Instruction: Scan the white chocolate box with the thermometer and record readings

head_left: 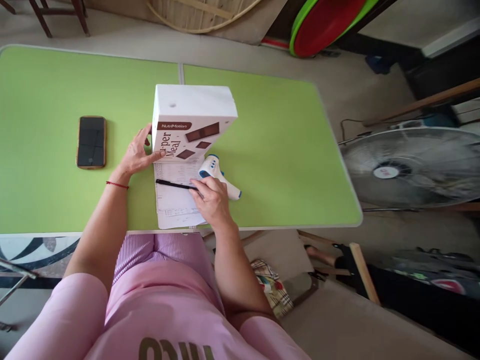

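A white box (193, 117) printed with brown bars stands on a sheet of paper (176, 202) on the green table (281, 150). My left hand (137, 155) rests against the box's lower left side, fingers spread and touching it. My right hand (210, 197) is closed round a black pen (172, 184) that lies across the paper. A white and blue infrared thermometer (219, 175) lies just beyond my right hand, beside the paper.
A phone in a brown case (91, 141) lies face up to the left. A floor fan (412, 167) stands off the table's right edge. Wooden sticks (362, 270) and a patterned bag (272, 287) sit on the floor below.
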A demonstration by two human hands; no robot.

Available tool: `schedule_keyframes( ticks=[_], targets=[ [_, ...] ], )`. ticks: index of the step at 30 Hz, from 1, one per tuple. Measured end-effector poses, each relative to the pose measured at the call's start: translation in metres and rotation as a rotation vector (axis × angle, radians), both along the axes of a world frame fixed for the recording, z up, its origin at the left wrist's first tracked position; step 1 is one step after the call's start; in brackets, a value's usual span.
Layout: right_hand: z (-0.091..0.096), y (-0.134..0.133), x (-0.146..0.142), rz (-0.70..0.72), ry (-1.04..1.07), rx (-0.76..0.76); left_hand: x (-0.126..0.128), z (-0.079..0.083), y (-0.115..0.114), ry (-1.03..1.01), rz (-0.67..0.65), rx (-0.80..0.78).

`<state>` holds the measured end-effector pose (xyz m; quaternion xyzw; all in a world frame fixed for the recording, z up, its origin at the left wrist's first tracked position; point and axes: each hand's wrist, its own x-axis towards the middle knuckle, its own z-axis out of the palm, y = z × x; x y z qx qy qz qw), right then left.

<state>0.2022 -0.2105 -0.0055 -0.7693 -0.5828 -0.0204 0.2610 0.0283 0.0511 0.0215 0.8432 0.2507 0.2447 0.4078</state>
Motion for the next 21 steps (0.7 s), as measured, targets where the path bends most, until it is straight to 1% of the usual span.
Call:
schedule_keyframes(
  ticks=[3,5,7,9,11,13,15,17,19,21],
  targets=[
    [-0.002,0.002,-0.005,0.019,0.012,-0.047,-0.001,0.004,-0.001,0.196,0.031,0.074],
    [-0.002,0.0,-0.001,0.045,0.052,-0.011,-0.001,0.004,-0.003,0.34,0.044,0.09],
    [0.001,-0.002,0.001,0.059,0.146,0.105,0.0,0.003,-0.005,0.432,0.03,0.095],
    [0.007,0.0,-0.002,0.036,0.3,0.27,0.0,0.003,-0.006,0.468,-0.001,0.102],
    [0.013,0.007,-0.012,0.002,0.483,0.414,0.001,0.004,-0.008,0.487,-0.023,0.111],
    [0.016,0.019,-0.027,0.0,0.657,0.482,0.001,0.005,-0.009,0.514,-0.029,0.115],
    [0.016,0.034,-0.041,0.021,0.801,0.459,0.0,0.007,-0.01,0.547,-0.028,0.115],
    [0.011,0.047,-0.053,0.025,0.891,0.377,0.001,0.009,-0.012,0.564,-0.031,0.117],
    [0.004,0.055,-0.06,0.007,0.911,0.31,0.001,0.011,-0.013,0.561,-0.035,0.121],
    [-0.002,0.059,-0.065,-0.017,0.866,0.293,0.002,0.012,-0.013,0.563,-0.035,0.12]
  ],
)
